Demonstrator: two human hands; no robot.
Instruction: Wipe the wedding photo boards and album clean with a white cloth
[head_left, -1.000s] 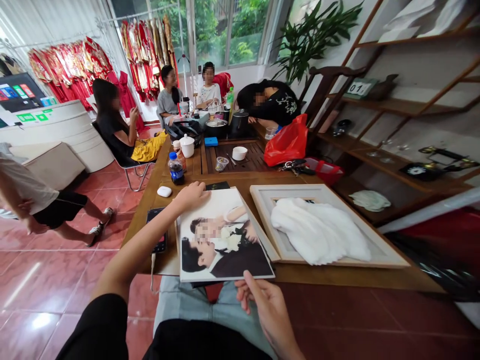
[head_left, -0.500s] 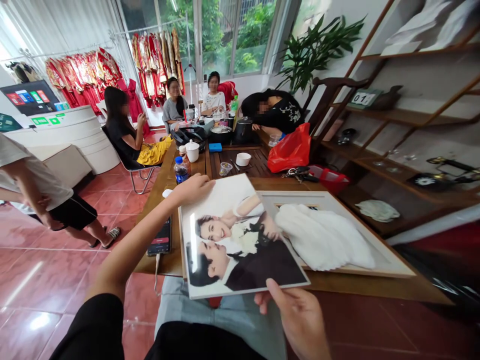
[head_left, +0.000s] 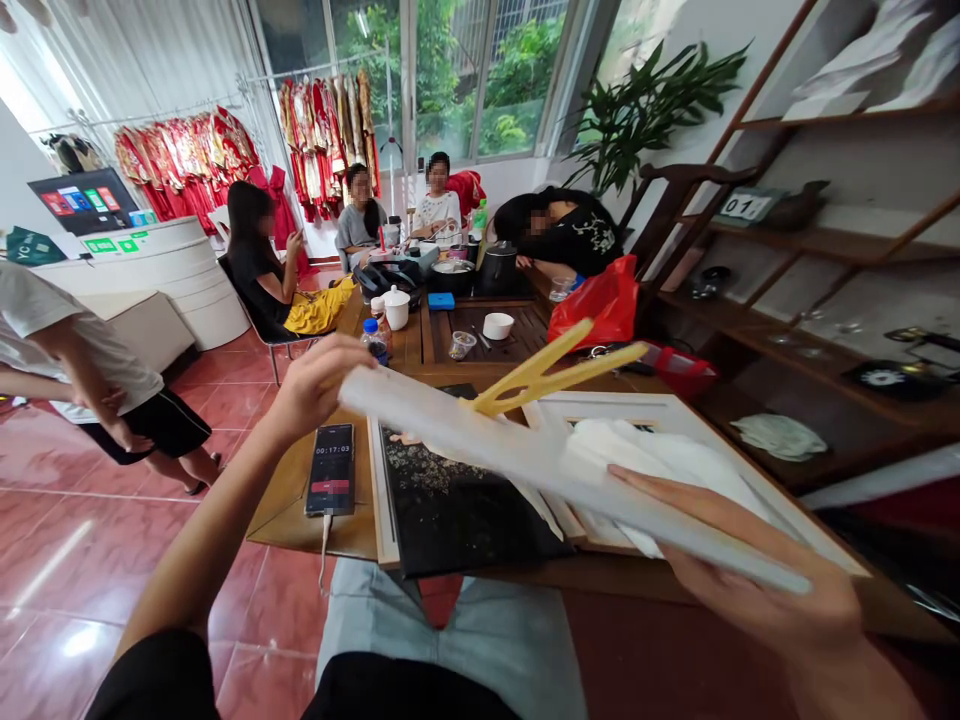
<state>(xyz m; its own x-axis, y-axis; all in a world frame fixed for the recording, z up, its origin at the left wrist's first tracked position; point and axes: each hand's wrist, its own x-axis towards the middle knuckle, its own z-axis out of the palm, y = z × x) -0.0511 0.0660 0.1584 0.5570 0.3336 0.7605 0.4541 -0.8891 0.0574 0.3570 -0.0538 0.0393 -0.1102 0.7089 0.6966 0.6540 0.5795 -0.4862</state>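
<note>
A photo panel [head_left: 555, 465] is tipped almost edge-on above the table, so its pale edge faces me and the picture is hidden. Yellow strips [head_left: 517, 375] stick up from its far side. At its upper left end is my left hand [head_left: 322, 385], fingers bent over the corner. My right hand [head_left: 750, 560] grips the lower right end. Beneath the panel lies a black speckled board [head_left: 472, 520] over a light-framed piece [head_left: 384, 510]. To the right, a bunched white cloth [head_left: 630, 435] rests on a larger pale frame [head_left: 836, 555].
A plugged-in phone [head_left: 331, 470] lies at the left of the wooden table. Farther back are a blue-capped bottle [head_left: 373, 342], a white lidded cup [head_left: 395, 308], a white bowl [head_left: 498, 325] and a red bag [head_left: 600, 305]. Several people sit around; one stands left [head_left: 71, 330].
The panel has been tilted from showing its photo to nearly edge-on, revealing the yellow strips and the black board below. My right hand has moved right and up; my left hand slightly left.
</note>
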